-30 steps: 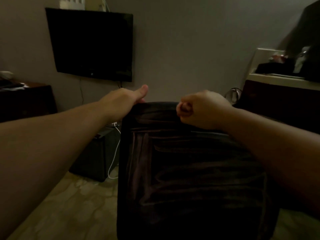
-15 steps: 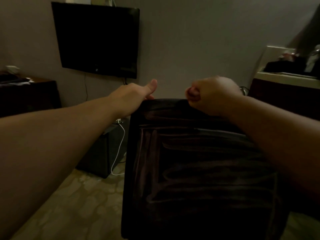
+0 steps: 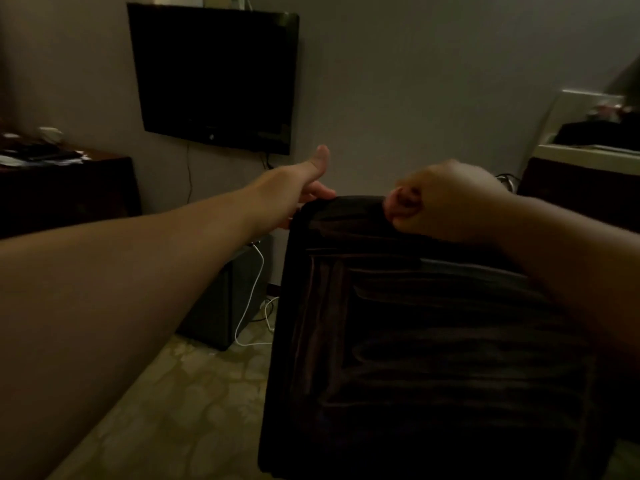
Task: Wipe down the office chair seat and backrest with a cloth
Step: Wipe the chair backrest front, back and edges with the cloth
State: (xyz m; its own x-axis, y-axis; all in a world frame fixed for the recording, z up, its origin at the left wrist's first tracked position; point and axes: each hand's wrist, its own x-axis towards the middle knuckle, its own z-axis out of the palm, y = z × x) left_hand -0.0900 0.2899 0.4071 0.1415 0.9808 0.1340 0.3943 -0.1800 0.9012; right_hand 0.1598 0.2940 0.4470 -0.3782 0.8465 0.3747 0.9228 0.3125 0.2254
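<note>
Gripping the dark backrest [image 3: 433, 341] top, left hand [image 3: 294, 188] and fisted right hand [image 3: 446, 202] sit below a wall-mounted television [image 3: 214, 77]; patterned floor [image 3: 180, 403] underneath.

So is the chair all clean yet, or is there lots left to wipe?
Can't say anything is clean yet; the room is too dim. Right now both hands grip the top edge of the dark backrest: the left hand at its corner, the right hand closed in a fist. No cloth shows, and the seat is out of view.

Bare forearms, no sleeves, no jewellery
</note>
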